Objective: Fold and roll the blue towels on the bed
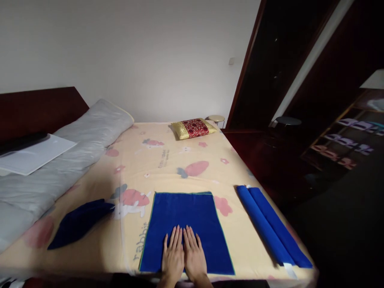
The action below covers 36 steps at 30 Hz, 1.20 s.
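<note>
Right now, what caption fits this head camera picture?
Both hands, left hand and right hand, press flat on a spread blue towel.

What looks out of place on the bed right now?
Only the dark cloth at left: it lies crumpled, while the towel under both hands lies flat and the two rolls sit neatly side by side.

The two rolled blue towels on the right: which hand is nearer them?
Right. The right hand lies flat on the spread blue towel, on the side toward the rolled towels; the left hand lies just beyond it, farther away.
</note>
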Motion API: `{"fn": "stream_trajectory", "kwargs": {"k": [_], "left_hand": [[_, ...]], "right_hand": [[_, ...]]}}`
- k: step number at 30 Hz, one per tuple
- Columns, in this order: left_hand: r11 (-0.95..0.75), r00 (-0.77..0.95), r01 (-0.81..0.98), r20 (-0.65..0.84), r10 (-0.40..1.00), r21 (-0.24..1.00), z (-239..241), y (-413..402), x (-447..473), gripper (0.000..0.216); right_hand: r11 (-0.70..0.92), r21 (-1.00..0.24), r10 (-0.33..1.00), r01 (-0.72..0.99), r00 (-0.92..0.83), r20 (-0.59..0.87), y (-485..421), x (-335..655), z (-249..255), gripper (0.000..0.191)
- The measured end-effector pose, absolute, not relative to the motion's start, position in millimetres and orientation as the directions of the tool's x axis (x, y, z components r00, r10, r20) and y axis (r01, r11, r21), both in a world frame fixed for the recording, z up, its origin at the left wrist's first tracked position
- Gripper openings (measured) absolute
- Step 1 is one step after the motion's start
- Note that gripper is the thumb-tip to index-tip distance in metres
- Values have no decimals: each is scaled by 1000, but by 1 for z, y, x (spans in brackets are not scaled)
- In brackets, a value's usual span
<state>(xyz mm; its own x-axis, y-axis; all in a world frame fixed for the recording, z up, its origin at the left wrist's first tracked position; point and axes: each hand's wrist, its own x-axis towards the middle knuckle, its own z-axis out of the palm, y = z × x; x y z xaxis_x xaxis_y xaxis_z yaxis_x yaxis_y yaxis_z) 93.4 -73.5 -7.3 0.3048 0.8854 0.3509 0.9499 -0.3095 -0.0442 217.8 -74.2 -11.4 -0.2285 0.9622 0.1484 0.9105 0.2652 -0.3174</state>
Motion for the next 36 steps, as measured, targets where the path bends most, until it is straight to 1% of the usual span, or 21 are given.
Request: {"fn": "stream_trajectory", "kwargs": {"k": [4, 8, 9, 13, 16, 21, 24, 29, 33, 36], "left_hand": [[-324, 322, 944, 364, 874, -58, -4, -70, 94, 67], [-422, 431, 901, 315, 846, -99, 12, -69, 56, 60], [-426, 439, 898, 305, 845, -110, 16, -70, 39, 59], [-345, 377, 926, 323, 868, -153, 24, -82, -33, 60], [-347, 387, 921, 320, 865, -177, 26, -88, -57, 61], [-406, 441, 897, 333, 833, -174, 41, -80, -27, 61], [-459, 475, 879, 322, 819, -130, 49, -68, 12, 60], [-494, 481, 868, 330, 812, -51, 50, -38, 68, 60], [-480, 459, 877, 328, 826, -21, 50, -8, 80, 59], [-412, 391, 911, 307, 867, 4, 41, 8, 76, 58]], "right_hand": [[273, -331, 961, 903, -239, 140, -72, 218, -7, 54], [351, -311, 935, 883, -312, 169, -66, 249, -3, 53], [339, -298, 938, 893, -296, 180, -65, 263, -4, 53], [184, -245, 965, 952, -127, 231, -68, 325, -17, 55], [168, -218, 956, 961, -106, 272, -73, 350, -27, 56], [163, -215, 957, 963, -102, 271, -74, 331, -22, 56], [215, -240, 955, 947, -152, 255, -64, 301, -11, 55], [310, -263, 942, 914, -257, 216, -36, 261, 9, 54], [309, -254, 947, 916, -273, 170, -5, 253, 20, 54], [278, -243, 955, 929, -241, 170, 12, 255, 15, 53]]}}
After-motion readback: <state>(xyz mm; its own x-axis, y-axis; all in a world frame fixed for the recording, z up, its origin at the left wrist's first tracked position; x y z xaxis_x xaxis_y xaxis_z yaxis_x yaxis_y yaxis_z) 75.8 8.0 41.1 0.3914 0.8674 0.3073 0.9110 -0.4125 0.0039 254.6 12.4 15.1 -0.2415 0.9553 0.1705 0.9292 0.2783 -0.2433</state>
